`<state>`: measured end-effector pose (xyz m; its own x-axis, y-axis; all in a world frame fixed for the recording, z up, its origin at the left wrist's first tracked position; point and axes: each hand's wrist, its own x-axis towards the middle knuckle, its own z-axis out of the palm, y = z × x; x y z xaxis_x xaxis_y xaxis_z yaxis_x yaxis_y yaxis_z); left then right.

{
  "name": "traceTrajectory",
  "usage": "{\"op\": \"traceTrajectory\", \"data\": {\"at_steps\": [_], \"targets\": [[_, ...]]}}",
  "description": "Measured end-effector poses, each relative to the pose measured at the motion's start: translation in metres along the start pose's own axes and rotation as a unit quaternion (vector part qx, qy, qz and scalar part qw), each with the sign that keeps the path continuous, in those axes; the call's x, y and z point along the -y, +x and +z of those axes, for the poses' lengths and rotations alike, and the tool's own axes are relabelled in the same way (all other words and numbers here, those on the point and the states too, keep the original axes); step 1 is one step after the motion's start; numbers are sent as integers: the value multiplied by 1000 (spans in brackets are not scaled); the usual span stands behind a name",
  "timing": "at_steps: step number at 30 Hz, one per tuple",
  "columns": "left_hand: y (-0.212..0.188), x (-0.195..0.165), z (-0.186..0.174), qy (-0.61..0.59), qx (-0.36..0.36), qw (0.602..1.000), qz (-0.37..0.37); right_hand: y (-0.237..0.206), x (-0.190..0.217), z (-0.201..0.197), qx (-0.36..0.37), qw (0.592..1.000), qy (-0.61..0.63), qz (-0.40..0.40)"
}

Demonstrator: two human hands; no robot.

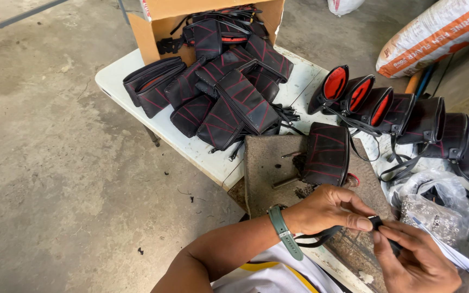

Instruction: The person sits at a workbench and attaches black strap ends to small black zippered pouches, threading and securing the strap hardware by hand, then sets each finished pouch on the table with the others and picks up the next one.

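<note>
My left hand (329,210), with a green watch band on the wrist, pinches a small black buckle (376,221) on a thin black strap (316,239) that trails below my wrist. My right hand (416,258) holds the same buckle and strap from the right, fingers closed on it. Just beyond my hands a black pouch with red stitching (327,153) stands on a brown work block (270,163).
A heap of black red-stitched pouches (218,92) spills from a cardboard box (158,21) on the white table (120,73). A row of finished pouches with red lining (378,103) lies right. A clear bag of small metal parts (435,214) sits by my right hand. Printed sack (435,32) behind.
</note>
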<state>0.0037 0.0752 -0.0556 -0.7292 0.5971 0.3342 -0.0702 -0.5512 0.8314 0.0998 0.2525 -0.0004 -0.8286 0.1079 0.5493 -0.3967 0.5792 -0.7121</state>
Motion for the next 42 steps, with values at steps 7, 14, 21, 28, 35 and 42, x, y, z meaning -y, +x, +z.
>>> {"op": "traceTrajectory", "data": {"at_steps": [7, 14, 21, 28, 35, 42], "targets": [[-5, -10, -15, -33, 19, 999, -1, 12, 17, 13, 9, 999, 23, -37], [-7, -9, -24, -176, 33, 984, -1, 25, 26, 23, 15, 998, 49, -20], [-5, -14, -32, -209, 22, 977, -19, 36, 7, 26, 69, 979, 193, -4], [0, -25, -38, -111, 54, 991, -54, 41, 11, 17, 112, 969, 220, 29], [0, -47, -30, 63, 116, 991, -31, 24, -1, 17, 116, 943, 306, 58], [-2, -51, -20, 139, 122, 983, 21, 7, -6, 29, 65, 934, 340, 92]]}}
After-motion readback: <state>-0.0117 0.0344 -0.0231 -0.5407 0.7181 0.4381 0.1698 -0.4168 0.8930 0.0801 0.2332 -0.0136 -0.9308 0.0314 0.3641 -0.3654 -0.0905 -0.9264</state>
